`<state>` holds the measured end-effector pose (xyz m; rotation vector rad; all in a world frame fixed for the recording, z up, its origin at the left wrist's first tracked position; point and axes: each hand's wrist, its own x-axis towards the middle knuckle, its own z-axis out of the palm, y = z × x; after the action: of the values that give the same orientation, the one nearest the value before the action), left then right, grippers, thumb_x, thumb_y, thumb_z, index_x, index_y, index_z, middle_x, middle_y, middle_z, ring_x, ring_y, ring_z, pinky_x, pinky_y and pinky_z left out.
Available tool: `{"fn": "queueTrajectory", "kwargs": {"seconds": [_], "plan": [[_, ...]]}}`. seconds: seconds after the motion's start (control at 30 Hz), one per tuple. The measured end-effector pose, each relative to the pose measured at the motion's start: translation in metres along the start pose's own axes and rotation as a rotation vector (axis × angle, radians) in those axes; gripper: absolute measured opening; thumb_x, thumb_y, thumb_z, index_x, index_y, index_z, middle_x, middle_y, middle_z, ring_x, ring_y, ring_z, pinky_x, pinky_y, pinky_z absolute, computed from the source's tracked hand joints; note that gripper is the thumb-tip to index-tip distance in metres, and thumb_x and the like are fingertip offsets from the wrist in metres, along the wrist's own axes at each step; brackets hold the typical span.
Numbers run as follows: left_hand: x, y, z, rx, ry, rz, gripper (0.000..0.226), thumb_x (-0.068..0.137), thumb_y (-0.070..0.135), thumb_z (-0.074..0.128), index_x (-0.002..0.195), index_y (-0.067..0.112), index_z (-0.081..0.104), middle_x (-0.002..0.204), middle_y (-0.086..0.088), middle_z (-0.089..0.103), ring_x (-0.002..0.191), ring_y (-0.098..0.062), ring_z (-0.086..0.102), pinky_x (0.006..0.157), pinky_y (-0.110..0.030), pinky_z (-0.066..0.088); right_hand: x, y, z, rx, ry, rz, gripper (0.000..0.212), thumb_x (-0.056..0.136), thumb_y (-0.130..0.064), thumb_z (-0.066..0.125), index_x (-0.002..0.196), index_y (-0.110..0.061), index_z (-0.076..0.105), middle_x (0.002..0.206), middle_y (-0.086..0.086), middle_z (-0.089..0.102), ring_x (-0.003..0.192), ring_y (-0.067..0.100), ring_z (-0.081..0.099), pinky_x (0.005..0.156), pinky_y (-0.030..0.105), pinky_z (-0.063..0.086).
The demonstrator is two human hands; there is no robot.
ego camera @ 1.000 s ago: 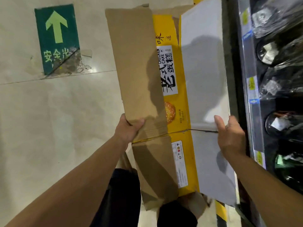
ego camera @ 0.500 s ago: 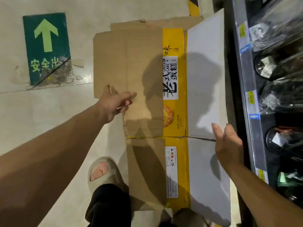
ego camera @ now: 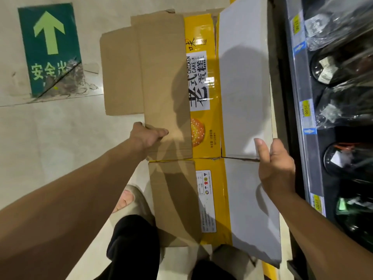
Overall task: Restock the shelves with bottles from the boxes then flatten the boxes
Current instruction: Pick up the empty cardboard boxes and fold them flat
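A flattened cardboard box (ego camera: 203, 122) with brown, yellow and white panels is spread out in front of me over the floor. My left hand (ego camera: 148, 136) grips the brown panel's left edge, thumb on top. On the opposite side, my right hand (ego camera: 274, 168) holds the white panel's right edge, near the slit between two flaps. A brown flap (ego camera: 121, 73) sticks out to the left. Dark bottles wrapped in clear plastic (ego camera: 343, 91) lie on the shelf at the right.
The shelf edge (ego camera: 302, 98) with yellow price tags runs close along the box's right side. A green arrow sign (ego camera: 48, 49) is stuck on the tiled floor at the left. My foot in a beige sandal (ego camera: 129, 201) stands under the box.
The side flap has unfolded outward to the left. My left hand let go, reached up along the brown panel, then came back to grip its left edge. My right hand kept its hold.
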<state>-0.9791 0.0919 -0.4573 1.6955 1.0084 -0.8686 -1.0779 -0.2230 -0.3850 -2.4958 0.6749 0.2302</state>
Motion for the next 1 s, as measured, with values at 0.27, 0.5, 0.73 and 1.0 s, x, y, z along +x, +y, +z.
{"fn": "queueTrajectory", "kwargs": {"seconds": [0.27,0.5,0.73,1.0], "plan": [[-0.051,0.011,-0.03,0.093,0.121,0.214,0.104,0.081,0.056,0.08,0.16,0.033,0.016,0.116,0.004,0.068,0.091,-0.016,0.07,0.096,-0.036,0.051,-0.02,-0.008,-0.026,0.07,0.055,0.033,0.041,0.105,-0.052,0.046,0.083,-0.018,0.05,0.063,-0.005,0.048,0.056,0.008,0.042,0.057,0.023,0.037],[-0.12,0.043,-0.048,0.064,-0.118,0.422,0.073,0.088,0.053,0.076,0.151,0.057,0.037,0.089,-0.007,0.069,0.086,-0.022,0.075,0.092,-0.046,0.061,-0.028,-0.011,-0.08,0.038,0.079,0.059,0.049,0.101,-0.054,0.046,0.074,-0.013,0.039,0.06,0.011,0.043,0.059,0.034,0.045,0.06,0.045,0.036],[-0.137,0.052,-0.029,-0.172,-0.305,0.431,0.036,0.095,0.037,0.07,0.13,0.047,0.066,0.122,-0.017,0.07,0.115,-0.033,0.068,0.101,-0.053,0.056,-0.023,-0.006,-0.097,0.104,0.091,0.084,0.046,0.097,-0.055,0.044,0.07,-0.023,0.026,0.06,0.004,0.037,0.057,0.02,0.039,0.057,0.044,0.03],[-0.028,0.025,-0.009,-0.323,-0.161,0.186,0.043,0.103,0.011,0.061,0.142,0.029,0.06,0.107,0.005,0.075,0.08,-0.008,0.071,0.063,-0.023,0.056,0.027,0.021,-0.035,0.1,0.021,-0.047,0.046,0.103,-0.056,0.043,0.072,-0.025,0.03,0.062,0.001,0.037,0.057,0.008,0.042,0.059,0.04,0.025]]}}
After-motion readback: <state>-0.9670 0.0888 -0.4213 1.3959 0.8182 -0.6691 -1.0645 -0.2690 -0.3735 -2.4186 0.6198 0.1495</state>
